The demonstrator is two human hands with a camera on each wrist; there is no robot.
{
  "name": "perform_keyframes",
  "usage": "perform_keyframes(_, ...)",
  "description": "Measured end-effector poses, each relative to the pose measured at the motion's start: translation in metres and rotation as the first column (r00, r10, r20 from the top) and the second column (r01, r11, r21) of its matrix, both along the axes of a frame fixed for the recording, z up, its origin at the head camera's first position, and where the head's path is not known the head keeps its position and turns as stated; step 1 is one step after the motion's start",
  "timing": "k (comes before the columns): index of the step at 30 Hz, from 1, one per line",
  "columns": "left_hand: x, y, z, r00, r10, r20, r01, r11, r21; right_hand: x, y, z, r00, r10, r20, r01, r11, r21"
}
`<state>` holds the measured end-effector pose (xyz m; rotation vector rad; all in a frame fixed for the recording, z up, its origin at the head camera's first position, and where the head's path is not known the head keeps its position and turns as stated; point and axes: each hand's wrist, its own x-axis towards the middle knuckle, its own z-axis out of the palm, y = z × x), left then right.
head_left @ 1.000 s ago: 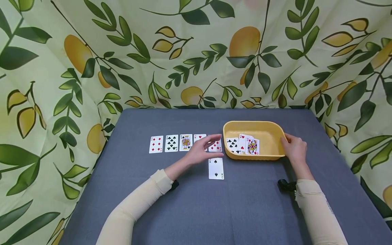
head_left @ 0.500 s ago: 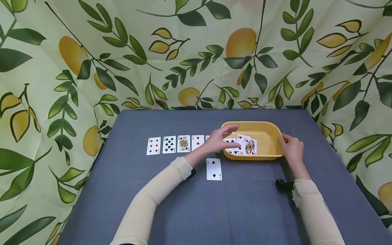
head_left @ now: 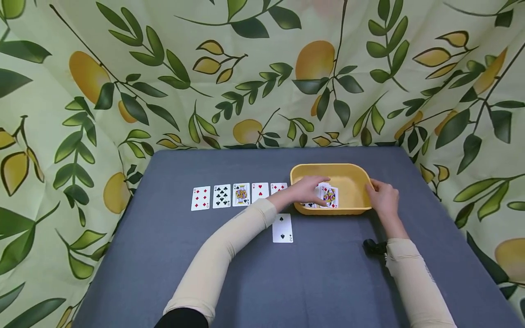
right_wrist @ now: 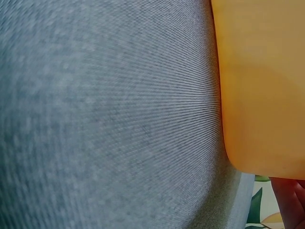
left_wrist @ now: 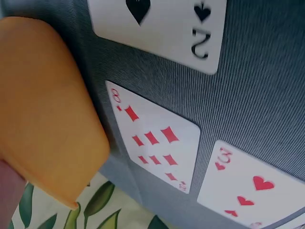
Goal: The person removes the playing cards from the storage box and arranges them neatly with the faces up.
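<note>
A yellow plastic tray (head_left: 352, 212) stands on the table with several playing cards inside, a face card (head_left: 330, 197) on top. My left hand (head_left: 308, 190) reaches over the tray's left rim, thumb and fingers spread apart above the cards and partly covering them. At the tray's right end my right hand (head_left: 383, 198) grips the rim. Below the left forearm lies a two of spades (head_left: 282, 228), face up. An eight of diamonds (left_wrist: 152, 138) and a three of hearts (left_wrist: 248, 186) lie beside the tray in the left wrist view.
Left of the tray runs a row of face-up cards, including a red diamond card (head_left: 201, 198), a black club card (head_left: 222, 196) and a king (head_left: 241, 195). Grey-blue cloth (head_left: 328, 273) covers the table. A leaf-patterned curtain (head_left: 262, 73) hangs behind it.
My left hand has moved right, from over the end of the card row to over the cards in the tray. The right hand keeps its grip on the rim. The head view has shifted slightly.
</note>
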<state>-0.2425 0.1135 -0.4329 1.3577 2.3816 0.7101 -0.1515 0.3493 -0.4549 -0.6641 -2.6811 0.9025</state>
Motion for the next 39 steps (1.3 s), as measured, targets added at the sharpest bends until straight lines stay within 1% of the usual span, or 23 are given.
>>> perform_keyframes(4,-0.003,0.010,-0.008,0.999,-0.032,-0.024,0.029,0.995,-0.098,0.001,-0.002,-0.001,1.000,-0.005,0.011,0.005,1.000,-0.009)
perform_keyframes(9,-0.005,0.019,-0.018,0.996,-0.071,-0.062,0.059,0.982,-0.178,0.002,-0.007,-0.002,1.000,0.001,0.009,-0.001,1.000,-0.001)
perform_keyframes(11,-0.006,0.021,-0.022,0.995,-0.079,-0.066,0.065,0.979,-0.193,0.002,-0.009,-0.003,1.000,0.006,0.012,-0.006,1.000,-0.004)
perform_keyframes(17,-0.007,0.024,-0.029,0.994,-0.070,-0.083,0.052,0.977,-0.208,0.002,-0.009,-0.006,1.000,0.006,0.016,-0.006,1.000,0.004)
perform_keyframes(20,-0.008,0.024,-0.029,0.994,-0.071,-0.087,0.052,0.979,-0.199,0.002,-0.008,-0.005,1.000,0.000,0.009,0.000,1.000,0.005)
perform_keyframes(24,-0.008,0.026,-0.025,0.994,-0.070,-0.087,0.053,0.982,-0.181,0.001,-0.006,-0.002,1.000,-0.005,0.001,0.005,1.000,-0.006)
perform_keyframes(28,-0.008,0.027,-0.023,0.994,-0.064,-0.085,0.047,0.981,-0.188,0.001,-0.005,-0.001,1.000,-0.006,-0.009,0.006,1.000,-0.004)
perform_keyframes(33,-0.007,0.028,-0.022,0.996,-0.051,-0.067,0.038,0.981,-0.191,0.001,-0.004,-0.001,1.000,-0.007,-0.008,0.007,1.000,0.005)
perform_keyframes(39,-0.008,0.032,-0.022,0.996,-0.056,-0.070,0.042,0.982,-0.184,0.002,-0.002,-0.001,1.000,-0.013,-0.018,0.013,1.000,0.012)
